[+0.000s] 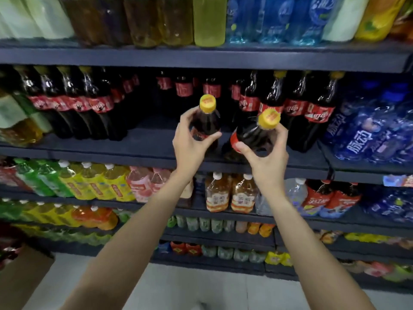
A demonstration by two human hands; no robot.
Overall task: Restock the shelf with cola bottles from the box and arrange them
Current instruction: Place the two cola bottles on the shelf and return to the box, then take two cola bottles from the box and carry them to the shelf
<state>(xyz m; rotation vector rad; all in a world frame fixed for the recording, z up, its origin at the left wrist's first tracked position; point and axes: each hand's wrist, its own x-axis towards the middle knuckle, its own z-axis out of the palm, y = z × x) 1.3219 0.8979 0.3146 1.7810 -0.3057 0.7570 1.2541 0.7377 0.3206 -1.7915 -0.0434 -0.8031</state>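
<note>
Fingers of the left hand (190,139) curl round the shoulder of one cola bottle (205,124), thumb across its red label on the near side, the other fingers behind the neck just under the yellow cap. That bottle stands about upright over the front of the dark shelf (143,151). Just beside it, the right hand (266,153) grips a second cola bottle (254,135), thumb pressed on the label at the left, fingers wrapped over the right flank; this one tilts, cap leaning to the right. Both sit in the gap between two standing rows of cola bottles: a left row (89,104) and a right row (308,113). Blue bottles (366,135) crowd the far right. A cardboard box (20,280) shows at the lower left.
</note>
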